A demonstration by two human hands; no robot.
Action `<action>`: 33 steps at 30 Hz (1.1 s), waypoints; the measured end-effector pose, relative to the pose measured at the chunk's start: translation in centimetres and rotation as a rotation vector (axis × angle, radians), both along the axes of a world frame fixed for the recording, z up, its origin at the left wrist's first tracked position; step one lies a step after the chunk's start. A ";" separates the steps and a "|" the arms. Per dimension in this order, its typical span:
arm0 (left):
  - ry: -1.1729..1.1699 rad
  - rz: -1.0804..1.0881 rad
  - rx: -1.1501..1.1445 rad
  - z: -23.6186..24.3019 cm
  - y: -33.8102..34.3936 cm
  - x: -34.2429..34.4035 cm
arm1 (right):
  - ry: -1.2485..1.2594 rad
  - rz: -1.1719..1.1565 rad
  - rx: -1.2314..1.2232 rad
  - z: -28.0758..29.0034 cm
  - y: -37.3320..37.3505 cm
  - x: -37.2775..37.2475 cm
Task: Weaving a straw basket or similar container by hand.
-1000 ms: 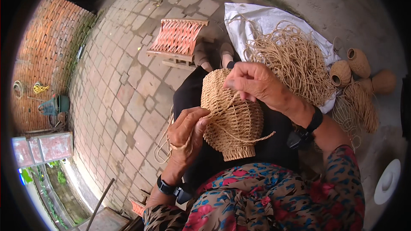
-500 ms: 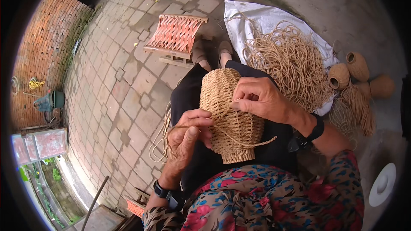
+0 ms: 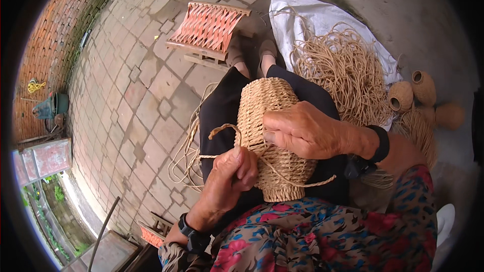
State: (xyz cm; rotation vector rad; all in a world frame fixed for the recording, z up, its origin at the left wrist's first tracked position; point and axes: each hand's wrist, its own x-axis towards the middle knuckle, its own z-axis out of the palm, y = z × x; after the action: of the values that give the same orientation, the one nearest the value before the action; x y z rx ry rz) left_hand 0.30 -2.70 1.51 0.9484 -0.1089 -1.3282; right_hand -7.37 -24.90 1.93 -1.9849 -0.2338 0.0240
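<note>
A tan basket (image 3: 267, 95) woven from twisted straw cord lies across my lap, its narrow neck toward my body. My left hand (image 3: 229, 174) is closed beside its left wall, pinching a straw cord (image 3: 225, 127) whose end curls up above the thumb. Against the upper right of the weave, my right hand (image 3: 307, 130) is closed with the fingertips pressed together. What those fingertips grip is hidden behind them. Another cord tail crosses the lower weave and sticks out to the right past the neck.
Loose cord (image 3: 189, 156) hangs by my left leg. Ahead stands a low stool (image 3: 206, 27) with an orange woven seat. A heap of cord (image 3: 348, 70) lies on a white sheet (image 3: 287, 10) at the right, with several small woven baskets (image 3: 423, 88) beyond it.
My left hand has closed and moved down and slightly right, and a cord end now loops above it. My right hand has moved slightly left and down, its fingers curled tighter.
</note>
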 end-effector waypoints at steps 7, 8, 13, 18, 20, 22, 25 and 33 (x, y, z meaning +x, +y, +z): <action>-0.024 0.016 0.011 0.0 0.9 -0.1 | 0.106 -0.112 0.131 -0.4 0.2 -0.1; -0.020 0.022 0.012 0.0 1.3 -0.5 | 0.110 -0.106 0.131 -0.4 0.5 -0.3; 0.051 0.091 -0.044 -0.4 1.3 -1.2 | 0.096 -0.126 0.188 -0.9 0.3 -0.6; -0.886 0.067 0.125 0.9 0.7 0.4 | 0.245 -0.215 0.467 -0.6 -0.1 -1.4; -0.912 0.113 0.118 -0.2 1.6 1.5 | 0.163 -0.464 0.391 -1.5 -0.2 -2.1; -0.694 0.279 0.095 -1.3 2.4 2.6 | 0.053 -0.556 0.287 -2.2 -0.8 -2.5; -1.008 0.235 0.288 -1.8 2.0 3.7 | -0.064 -0.678 0.085 -5.2 -2.9 -2.7; -1.460 0.290 0.354 -1.2 3.7 -1.7 | 0.167 -0.387 0.129 -10.8 -4.4 3.4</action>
State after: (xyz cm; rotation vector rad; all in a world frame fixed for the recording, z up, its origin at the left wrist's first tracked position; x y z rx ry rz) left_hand -1.42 1.02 0.34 1.9910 -0.8241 -0.1607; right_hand -3.96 -29.28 -8.86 -1.8583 0.2526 -0.0729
